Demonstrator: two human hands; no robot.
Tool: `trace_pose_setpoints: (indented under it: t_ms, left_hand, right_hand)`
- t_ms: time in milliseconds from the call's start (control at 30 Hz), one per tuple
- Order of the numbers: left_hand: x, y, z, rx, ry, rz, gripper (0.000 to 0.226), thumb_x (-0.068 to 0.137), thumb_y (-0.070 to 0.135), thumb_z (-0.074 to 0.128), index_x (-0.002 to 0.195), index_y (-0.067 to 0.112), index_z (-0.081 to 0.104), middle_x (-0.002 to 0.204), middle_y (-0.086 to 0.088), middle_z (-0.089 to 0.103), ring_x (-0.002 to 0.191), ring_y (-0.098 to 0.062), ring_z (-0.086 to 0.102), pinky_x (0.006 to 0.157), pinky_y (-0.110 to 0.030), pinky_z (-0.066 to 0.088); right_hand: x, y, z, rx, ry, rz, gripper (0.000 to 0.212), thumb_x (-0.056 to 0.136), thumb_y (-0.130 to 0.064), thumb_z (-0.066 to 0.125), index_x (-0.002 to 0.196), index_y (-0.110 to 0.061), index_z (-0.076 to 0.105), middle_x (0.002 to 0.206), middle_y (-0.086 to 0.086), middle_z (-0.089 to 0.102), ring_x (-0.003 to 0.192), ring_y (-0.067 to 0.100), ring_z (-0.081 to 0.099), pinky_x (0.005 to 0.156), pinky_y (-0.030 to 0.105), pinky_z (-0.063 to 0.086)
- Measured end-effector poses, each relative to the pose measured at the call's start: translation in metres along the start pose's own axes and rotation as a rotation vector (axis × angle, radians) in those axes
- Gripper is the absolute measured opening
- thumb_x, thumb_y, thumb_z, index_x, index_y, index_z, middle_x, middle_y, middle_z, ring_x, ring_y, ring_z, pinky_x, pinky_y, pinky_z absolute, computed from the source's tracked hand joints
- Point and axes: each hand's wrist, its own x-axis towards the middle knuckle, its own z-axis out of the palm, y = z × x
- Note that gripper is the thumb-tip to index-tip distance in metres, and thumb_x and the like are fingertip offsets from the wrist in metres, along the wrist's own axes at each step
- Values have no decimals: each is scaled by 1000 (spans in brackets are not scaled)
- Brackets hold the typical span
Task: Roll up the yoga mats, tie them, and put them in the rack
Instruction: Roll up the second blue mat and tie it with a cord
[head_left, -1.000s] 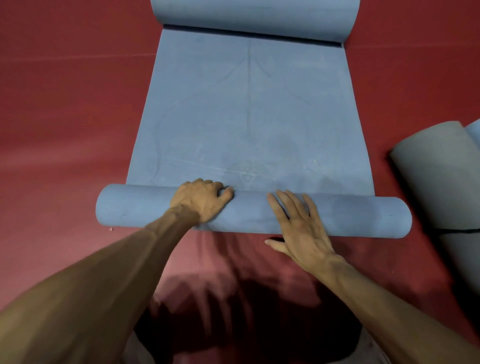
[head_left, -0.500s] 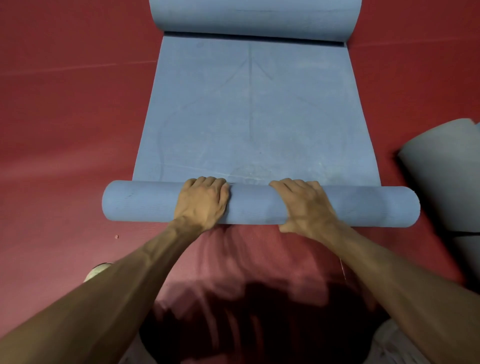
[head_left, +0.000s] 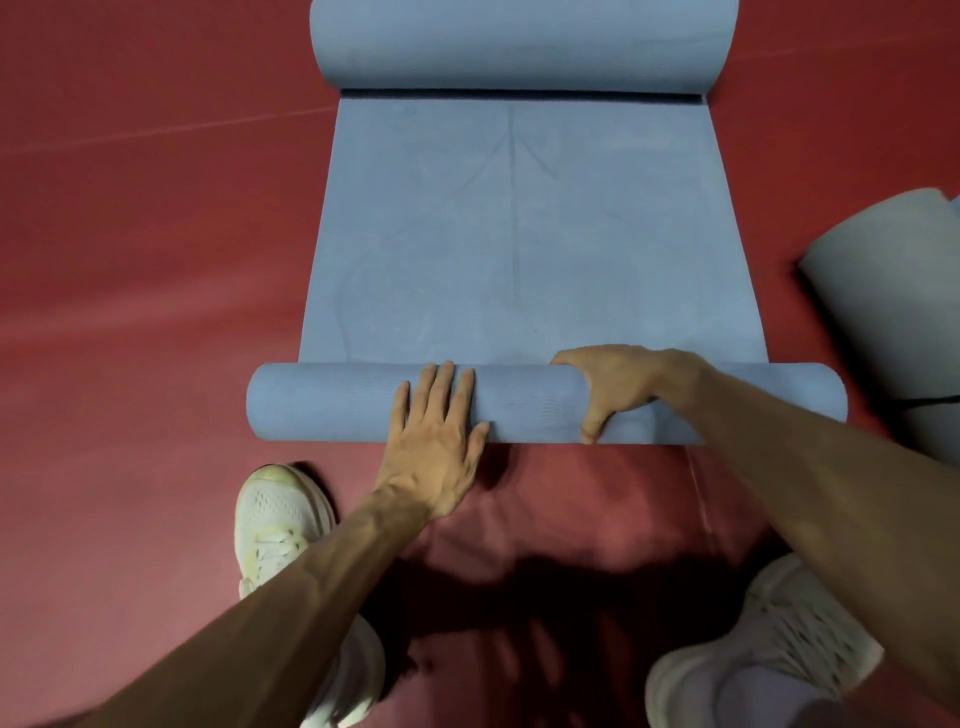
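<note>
Blue yoga mat (head_left: 519, 249) half rolled on red floor (head_left: 130, 260), roll nearest the person; left hand (head_left: 436, 441) flat, fingers (head_left: 441, 384) straight on the roll; right hand (head_left: 618, 389) curled round it; best push evenly with both, edges aligned, tight, or it telescopes.

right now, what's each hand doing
Left hand: open, fingers flat on the blue mat roll.
Right hand: closed, gripping that roll.

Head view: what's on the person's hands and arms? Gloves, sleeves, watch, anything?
Nothing worn. The left hand and right hand have no gloves, rings or watch visible. The left forearm and right forearm are uncovered up to the frame edge, with no sleeve in view.
</note>
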Motion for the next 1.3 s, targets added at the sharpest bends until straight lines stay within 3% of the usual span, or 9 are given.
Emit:
trace_pose_setpoints:
  t_ms: [100,267,467,600,667,867,1033,1167,1300]
  left_hand:
    - [-8,5,8,52,-43,3,65,93,47,23,139,7,45,139,-17,50,133,-36,42,112,-52,24]
    - [-5,0,23,111,-29,22,69,98,54,10,136,8,44,131,-16,55,124,-38,50,107,-49,21]
    - [20,-6,23,81,-50,27,69,93,55,17,137,11,47,133,-12,53,125,-35,46,107,-47,19]
    - [40,-6,9,97,-69,4,76,84,59,3,137,21,42,132,0,50,124,-23,42,109,-40,19]
    - [53,-8,3,81,-110,-2,78,82,61,-2,137,25,41,131,3,49,123,-20,42,108,-37,21]
    - [102,-18,-11,-97,-262,-21,48,97,56,25,129,34,53,129,4,56,122,-19,48,103,-38,28]
    - [112,-18,-10,-102,-150,-20,45,95,56,27,107,35,65,107,5,68,103,-19,60,86,-35,37]
    - [117,-24,-12,-155,-165,37,45,97,54,27,111,32,65,110,6,67,102,-17,59,81,-33,37]
    - [111,-36,-15,-131,-142,111,58,93,58,16,125,31,56,120,4,61,112,-16,54,98,-36,36]
  right_hand:
    - [-4,3,11,87,-163,-12,75,51,-36,90,114,-36,50,109,-12,59,100,14,58,91,36,50]
    - [-5,5,22,105,-108,5,86,44,-48,85,121,-39,48,108,-14,56,100,12,56,92,40,49]
    - [-14,8,31,-67,149,-34,97,62,-62,77,143,-31,34,127,-9,46,123,16,43,100,33,34]
    - [-19,0,43,-286,356,-26,106,68,-75,61,151,-23,21,143,-3,39,130,18,38,107,37,25]
    - [-19,-5,51,-287,481,-28,108,68,-75,62,151,-18,23,144,2,40,131,22,39,107,41,25]
    - [-12,-8,80,-308,766,86,113,54,-67,79,147,-16,37,141,10,47,130,34,43,107,67,23]
    - [-10,-1,70,-328,706,162,104,65,-82,48,150,-27,28,147,2,40,134,41,35,106,70,14]
    - [-3,1,56,-336,624,175,117,56,-81,66,152,-30,21,147,-2,35,131,32,34,106,63,14]
    - [2,7,36,-310,594,135,108,56,-76,67,146,-35,25,140,-9,39,123,23,41,103,52,21]
